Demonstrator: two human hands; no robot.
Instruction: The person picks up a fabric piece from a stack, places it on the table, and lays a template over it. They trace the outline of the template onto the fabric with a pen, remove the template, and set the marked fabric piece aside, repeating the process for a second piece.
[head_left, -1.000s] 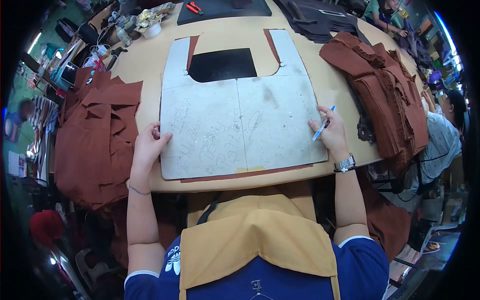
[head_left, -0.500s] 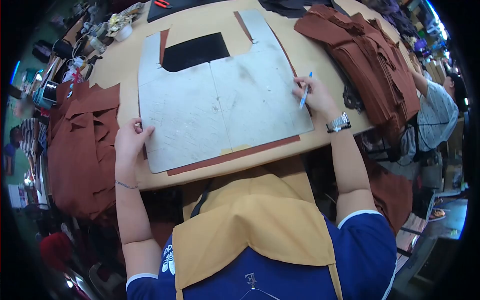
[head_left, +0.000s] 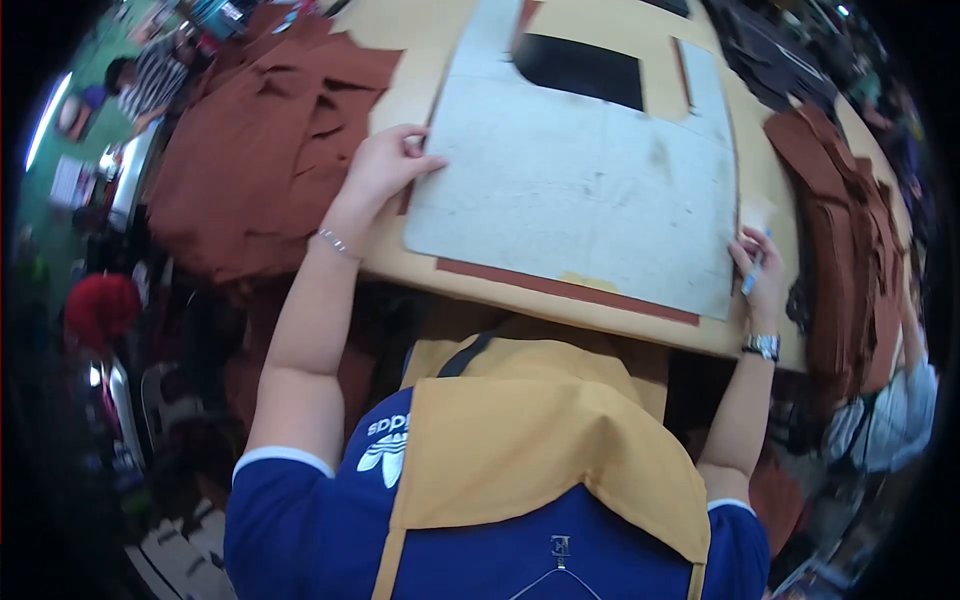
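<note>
A large pale grey pattern template (head_left: 575,185) with a cut-out at its far side lies on brown-red fabric (head_left: 570,288), which shows as a strip along the near edge. My left hand (head_left: 385,170) is at the template's left edge, thumb and fingers closed around the rim. My right hand (head_left: 762,280) holds a blue pen (head_left: 752,275) and rests its fingertips by the template's right edge. Through the cut-out shows a black patch (head_left: 580,70). A bit of yellow tape (head_left: 588,282) sits on the template's near edge.
Brown-red fabric pieces (head_left: 270,170) are heaped on the left, with a stack of similar pieces (head_left: 835,250) on the right. Dark fabric (head_left: 765,55) lies at the far right of the table (head_left: 480,285). Other people are at both sides, one in a striped top (head_left: 155,80).
My view has swung left, so the table and template appear shifted and turned clockwise. Both hands stay by the template's edges, and the pen is still in my right hand.
</note>
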